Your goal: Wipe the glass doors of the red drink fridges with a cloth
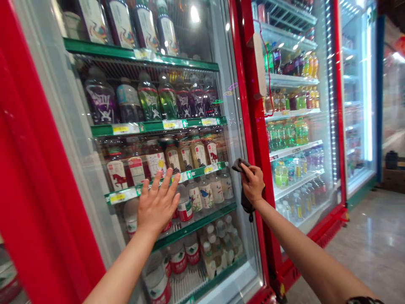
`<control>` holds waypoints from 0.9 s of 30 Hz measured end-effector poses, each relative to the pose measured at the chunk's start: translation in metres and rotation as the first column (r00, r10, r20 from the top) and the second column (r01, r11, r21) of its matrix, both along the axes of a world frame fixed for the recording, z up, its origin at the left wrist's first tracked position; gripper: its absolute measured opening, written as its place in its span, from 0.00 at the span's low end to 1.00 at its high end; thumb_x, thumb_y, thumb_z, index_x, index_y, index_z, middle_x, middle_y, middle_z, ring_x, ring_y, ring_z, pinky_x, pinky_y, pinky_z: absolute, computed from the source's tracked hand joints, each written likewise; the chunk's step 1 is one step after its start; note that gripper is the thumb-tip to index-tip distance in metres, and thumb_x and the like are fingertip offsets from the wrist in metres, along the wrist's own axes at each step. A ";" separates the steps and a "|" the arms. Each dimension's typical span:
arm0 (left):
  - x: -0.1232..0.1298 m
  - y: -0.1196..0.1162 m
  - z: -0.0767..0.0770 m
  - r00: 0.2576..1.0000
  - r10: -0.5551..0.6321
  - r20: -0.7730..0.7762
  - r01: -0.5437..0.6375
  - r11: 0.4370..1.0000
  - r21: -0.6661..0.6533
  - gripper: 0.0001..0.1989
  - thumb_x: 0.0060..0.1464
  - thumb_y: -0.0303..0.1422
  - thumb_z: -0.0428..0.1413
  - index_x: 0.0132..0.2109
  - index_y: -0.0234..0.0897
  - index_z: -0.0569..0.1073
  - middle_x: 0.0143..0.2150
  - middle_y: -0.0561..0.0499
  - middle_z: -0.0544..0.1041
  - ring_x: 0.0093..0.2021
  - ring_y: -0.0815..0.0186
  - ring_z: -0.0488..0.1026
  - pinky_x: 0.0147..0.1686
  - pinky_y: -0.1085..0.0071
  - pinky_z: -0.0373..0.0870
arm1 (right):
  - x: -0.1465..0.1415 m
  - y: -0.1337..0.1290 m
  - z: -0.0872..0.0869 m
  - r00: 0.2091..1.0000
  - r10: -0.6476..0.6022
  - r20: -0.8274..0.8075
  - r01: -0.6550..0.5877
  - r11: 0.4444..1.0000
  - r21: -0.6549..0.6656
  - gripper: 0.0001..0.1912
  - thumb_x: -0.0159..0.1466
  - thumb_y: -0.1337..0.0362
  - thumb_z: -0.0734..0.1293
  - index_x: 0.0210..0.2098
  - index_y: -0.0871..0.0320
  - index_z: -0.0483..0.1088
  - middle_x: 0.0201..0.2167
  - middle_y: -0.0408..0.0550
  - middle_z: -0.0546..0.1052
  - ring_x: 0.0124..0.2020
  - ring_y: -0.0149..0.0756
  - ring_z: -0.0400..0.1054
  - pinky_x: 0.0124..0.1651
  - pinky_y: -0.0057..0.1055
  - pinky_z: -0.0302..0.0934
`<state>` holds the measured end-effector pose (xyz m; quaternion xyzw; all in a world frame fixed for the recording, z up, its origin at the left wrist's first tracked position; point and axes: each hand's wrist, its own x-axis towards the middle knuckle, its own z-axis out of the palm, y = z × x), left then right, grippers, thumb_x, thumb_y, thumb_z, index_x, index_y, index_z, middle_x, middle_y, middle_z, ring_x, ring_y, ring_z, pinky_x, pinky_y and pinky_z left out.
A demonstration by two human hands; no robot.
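Along a red-framed cooler (pixel 47 169), trouble spots are gathering at the edge

Across most of the view, the cooler is standing with its glass door (pixel 232 139) facing out, and a brightly lit neighbouring cooler (pixel 322 232) is rising to its right. Behind the glass, green-edged shelves (pixel 153 126) are carrying rows of bottles (pixel 171 99). Nearer, the left hand (pixel 156 204) is spreading its fingers wide before the lower rows, its grip holding nothing; whether the palm is touching the glass, I cannot tell. The right hand (pixel 254 185) is pinching a dark cloth (pixel 245 200) in a narrow grip at the door's right edge, beside the red upright (pixel 243 97), and the cloth's lower part is hanging below the fist.

That edge is looking like the riskiest place: a sideways pull could snag the loose fabric by the upright, and a swinging door could trap fingers. If the left palm is pressing, bare skin could mark the glass, and bright reflections (pixel 194 14) could be hiding smears. Smallest of all, a dark tip (pixel 251 217) is dangling lowest, perhaps the first bit to catch.
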<state>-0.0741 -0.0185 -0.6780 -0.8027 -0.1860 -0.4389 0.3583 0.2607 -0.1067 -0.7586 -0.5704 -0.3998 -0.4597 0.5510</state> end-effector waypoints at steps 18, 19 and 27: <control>0.000 0.000 -0.006 0.992 0.128 -0.004 -0.127 0.989 0.068 0.39 0.64 0.38 0.54 0.75 0.47 0.44 0.75 0.52 0.47 0.76 0.60 0.36 0.74 0.54 0.29 | -0.080 0.022 0.024 0.985 0.061 0.159 -0.064 0.998 0.011 0.22 0.68 0.66 0.62 0.59 0.45 0.73 0.45 0.51 0.70 0.45 0.41 0.65 0.48 0.39 0.63; 0.000 0.000 -0.006 0.990 0.139 -0.004 -0.138 0.987 0.076 0.38 0.64 0.38 0.54 0.74 0.47 0.45 0.75 0.52 0.48 0.76 0.60 0.37 0.74 0.54 0.29 | -0.088 0.019 0.017 0.969 0.087 0.233 -0.079 0.996 -0.040 0.22 0.68 0.67 0.62 0.58 0.44 0.73 0.45 0.50 0.70 0.44 0.40 0.65 0.48 0.37 0.62; -0.001 -0.001 -0.009 0.984 0.176 -0.005 -0.174 0.978 0.117 0.36 0.65 0.40 0.52 0.74 0.46 0.47 0.75 0.51 0.50 0.76 0.58 0.38 0.74 0.52 0.30 | -0.072 0.008 0.003 0.963 0.089 0.254 -0.081 0.996 -0.043 0.18 0.69 0.66 0.61 0.55 0.49 0.75 0.43 0.51 0.71 0.43 0.41 0.65 0.45 0.37 0.62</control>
